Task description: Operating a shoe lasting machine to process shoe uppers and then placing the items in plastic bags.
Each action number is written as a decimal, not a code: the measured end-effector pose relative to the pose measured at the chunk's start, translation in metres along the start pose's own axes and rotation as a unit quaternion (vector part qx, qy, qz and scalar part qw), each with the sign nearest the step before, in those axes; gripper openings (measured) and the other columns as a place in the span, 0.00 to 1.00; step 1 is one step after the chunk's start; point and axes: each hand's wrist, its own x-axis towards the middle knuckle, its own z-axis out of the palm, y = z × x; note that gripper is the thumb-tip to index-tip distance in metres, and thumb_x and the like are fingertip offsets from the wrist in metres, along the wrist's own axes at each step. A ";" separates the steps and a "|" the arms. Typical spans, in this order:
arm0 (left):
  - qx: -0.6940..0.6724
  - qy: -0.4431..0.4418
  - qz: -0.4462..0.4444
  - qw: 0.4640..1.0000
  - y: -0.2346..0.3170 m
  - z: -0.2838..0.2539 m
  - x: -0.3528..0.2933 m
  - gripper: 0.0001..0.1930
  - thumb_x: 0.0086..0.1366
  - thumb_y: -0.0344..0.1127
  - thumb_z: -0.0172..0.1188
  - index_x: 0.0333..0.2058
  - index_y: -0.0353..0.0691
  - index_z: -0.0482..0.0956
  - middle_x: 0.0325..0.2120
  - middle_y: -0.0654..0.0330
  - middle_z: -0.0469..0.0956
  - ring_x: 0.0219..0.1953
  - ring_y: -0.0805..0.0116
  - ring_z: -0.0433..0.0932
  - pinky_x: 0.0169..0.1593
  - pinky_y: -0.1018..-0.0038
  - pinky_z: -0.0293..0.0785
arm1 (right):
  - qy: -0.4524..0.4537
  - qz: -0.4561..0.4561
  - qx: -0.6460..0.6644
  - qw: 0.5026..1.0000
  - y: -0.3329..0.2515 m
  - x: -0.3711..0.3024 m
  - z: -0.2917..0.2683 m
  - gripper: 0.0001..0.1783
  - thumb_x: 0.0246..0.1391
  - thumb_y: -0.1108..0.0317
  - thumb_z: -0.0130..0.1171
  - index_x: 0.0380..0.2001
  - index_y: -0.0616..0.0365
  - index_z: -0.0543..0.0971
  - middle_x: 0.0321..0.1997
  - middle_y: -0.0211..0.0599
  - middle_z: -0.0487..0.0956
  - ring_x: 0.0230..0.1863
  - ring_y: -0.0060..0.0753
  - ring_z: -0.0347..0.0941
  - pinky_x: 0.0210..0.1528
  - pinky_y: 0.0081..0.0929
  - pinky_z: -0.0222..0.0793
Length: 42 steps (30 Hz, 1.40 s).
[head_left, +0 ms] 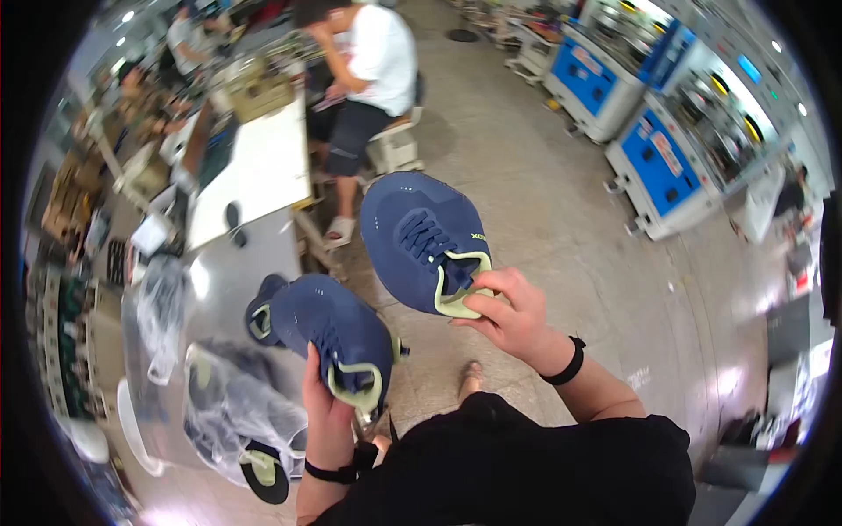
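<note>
My left hand (326,412) grips a navy shoe upper (331,326) by its pale green collar, toe pointing up and left over the table edge. My right hand (509,316) holds a second navy shoe upper (419,238) by its pale green heel opening, laces facing me, raised above the floor. Both wrists wear black bands. A third navy piece (261,309) with a green lining lies just behind the left-hand shoe.
A shiny metal table (224,272) runs along my left, carrying clear plastic bags (230,412) with more shoe parts. A white board (259,167) lies further up. A seated person (368,79) works beyond it. Blue and white machines (653,162) line the right over concrete floor.
</note>
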 end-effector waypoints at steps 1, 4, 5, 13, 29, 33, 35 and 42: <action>-0.035 0.050 -0.061 0.996 -0.026 0.026 0.020 0.30 0.70 0.51 0.49 0.62 0.37 0.62 0.59 0.50 0.68 0.59 0.51 0.69 0.64 0.53 0.63 | 0.015 0.021 -0.006 1.000 0.022 -0.012 -0.030 0.19 0.34 0.65 0.76 0.32 0.50 0.78 0.42 0.34 0.74 0.34 0.37 0.73 0.33 0.30 0.71; -0.001 0.048 -0.089 0.995 -0.100 0.096 0.084 0.23 0.70 0.45 0.52 0.58 0.38 0.67 0.54 0.53 0.73 0.55 0.56 0.73 0.60 0.57 0.68 | 0.046 0.084 -0.018 0.995 0.073 -0.043 -0.105 0.21 0.32 0.66 0.77 0.32 0.52 0.78 0.41 0.35 0.73 0.34 0.37 0.73 0.33 0.30 0.71; 0.036 0.075 -0.074 0.994 -0.126 0.118 0.105 0.24 0.68 0.44 0.55 0.57 0.38 0.68 0.54 0.53 0.73 0.55 0.56 0.73 0.60 0.58 0.69 | 0.062 0.132 -0.036 0.989 0.089 -0.057 -0.127 0.21 0.31 0.66 0.77 0.32 0.53 0.77 0.40 0.36 0.73 0.34 0.38 0.73 0.33 0.30 0.71; 0.199 -0.059 -0.029 0.978 -0.275 0.268 0.250 0.20 0.69 0.38 0.55 0.57 0.40 0.67 0.53 0.59 0.74 0.54 0.64 0.73 0.57 0.66 0.71 | 0.154 0.276 -0.118 0.941 0.219 -0.119 -0.204 0.22 0.33 0.67 0.77 0.34 0.54 0.76 0.41 0.36 0.72 0.38 0.38 0.74 0.34 0.30 0.73; 0.214 -0.156 -0.373 0.889 -0.601 0.582 0.643 0.26 0.68 0.46 0.56 0.60 0.39 0.65 0.55 0.57 0.72 0.56 0.59 0.72 0.60 0.58 0.68 | 0.252 0.462 -0.362 0.770 0.631 -0.086 -0.428 0.20 0.39 0.71 0.74 0.36 0.56 0.75 0.41 0.38 0.73 0.33 0.38 0.76 0.32 0.28 0.73; 0.224 -0.222 -0.450 0.836 -0.704 0.652 0.703 0.25 0.68 0.44 0.55 0.60 0.39 0.64 0.55 0.57 0.72 0.56 0.58 0.72 0.60 0.58 0.68 | 0.318 0.527 -0.362 0.700 0.722 -0.109 -0.497 0.19 0.44 0.77 0.69 0.40 0.58 0.73 0.45 0.40 0.72 0.36 0.37 0.75 0.31 0.24 0.75; 0.208 -0.247 -0.462 0.826 -0.750 0.685 0.732 0.25 0.69 0.43 0.54 0.60 0.38 0.64 0.55 0.56 0.72 0.56 0.58 0.72 0.60 0.57 0.68 | 0.334 0.511 -0.397 0.685 0.775 -0.119 -0.550 0.17 0.48 0.77 0.66 0.41 0.58 0.72 0.45 0.40 0.71 0.39 0.38 0.75 0.31 0.24 0.76; 0.223 -0.250 -0.459 0.823 -0.852 0.816 0.844 0.26 0.69 0.48 0.51 0.59 0.38 0.66 0.55 0.54 0.72 0.56 0.55 0.72 0.62 0.56 0.66 | 0.375 0.408 -0.508 0.659 1.002 -0.116 -0.746 0.13 0.53 0.75 0.61 0.42 0.57 0.73 0.46 0.41 0.71 0.40 0.42 0.75 0.33 0.26 0.75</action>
